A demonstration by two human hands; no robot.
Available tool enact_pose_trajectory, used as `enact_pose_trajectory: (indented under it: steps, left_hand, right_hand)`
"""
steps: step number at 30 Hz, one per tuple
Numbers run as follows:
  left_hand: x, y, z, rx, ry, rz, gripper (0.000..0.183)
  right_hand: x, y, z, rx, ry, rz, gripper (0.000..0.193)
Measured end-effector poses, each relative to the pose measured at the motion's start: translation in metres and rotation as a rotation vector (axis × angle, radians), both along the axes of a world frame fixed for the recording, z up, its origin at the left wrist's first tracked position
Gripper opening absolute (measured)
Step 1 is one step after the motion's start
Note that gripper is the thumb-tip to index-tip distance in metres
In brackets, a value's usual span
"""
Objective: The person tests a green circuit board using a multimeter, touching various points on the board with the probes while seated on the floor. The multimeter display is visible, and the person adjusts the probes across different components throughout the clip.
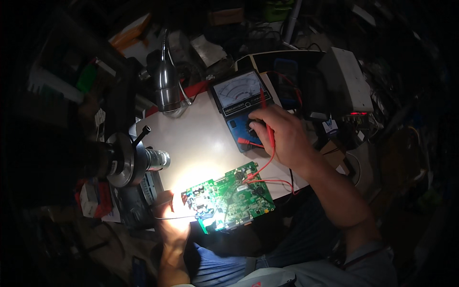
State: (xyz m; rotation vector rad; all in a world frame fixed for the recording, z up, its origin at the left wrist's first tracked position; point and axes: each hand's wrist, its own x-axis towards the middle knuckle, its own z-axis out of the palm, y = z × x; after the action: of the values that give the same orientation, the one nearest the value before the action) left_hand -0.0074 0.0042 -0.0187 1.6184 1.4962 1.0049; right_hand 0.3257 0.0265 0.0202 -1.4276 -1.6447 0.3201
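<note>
A green circuit board (239, 198) lies tilted at the near edge of the pale work surface. My left hand (174, 220) grips its left end; glare hides part of the fingers. A thin dark lead (179, 218) crosses from that hand to the board. Farther back lies an analog multimeter (239, 90) with a needle scale and a blue lower half. My right hand (283, 136) has thumb and fingers closed at its dark dial (251, 126), with a red test probe (262, 99) held in the same hand, tip upward. A red clip (250, 177) with a red lead rests on the board.
A metal gooseneck lamp (167, 93) stands behind the pale work surface (186, 138). At left, a round-collared microscope-like device (126, 160) reaches over its edge. A grey box (346, 79) sits at the back right. Dark clutter surrounds the bench.
</note>
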Motion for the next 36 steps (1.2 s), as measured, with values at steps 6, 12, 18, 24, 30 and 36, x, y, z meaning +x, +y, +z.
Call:
enact_pose_trajectory:
  steps: [6,12,18,24,30,36]
  left_hand:
    - [-0.002,0.000,-0.004,0.006,-0.077,-0.014,0.006]
    - [0.007,0.000,0.005,-0.020,-0.171,-0.009,0.007]
    - [-0.003,0.002,0.001,-0.046,0.047,-0.043,0.017]
    - [0.010,-0.002,0.024,-0.066,-0.098,-0.112,0.011]
    - [0.017,0.002,0.021,0.024,0.045,-0.031,0.016]
    - [0.009,0.006,0.012,0.138,0.077,-0.153,0.015]
  right_hand:
    - [-0.006,0.006,-0.001,0.032,-0.046,-0.067,0.018]
    - [-0.001,0.008,-0.004,0.001,0.036,-0.017,0.020]
    - [0.000,0.007,-0.003,0.105,-0.083,-0.019,0.021]
    - [-0.022,-0.025,0.016,-0.070,0.428,0.261,0.033]
    - [-0.053,-0.024,0.004,-0.091,0.201,0.556,0.023]
    - [-0.074,-0.025,-0.007,-0.240,0.221,0.453,0.013]
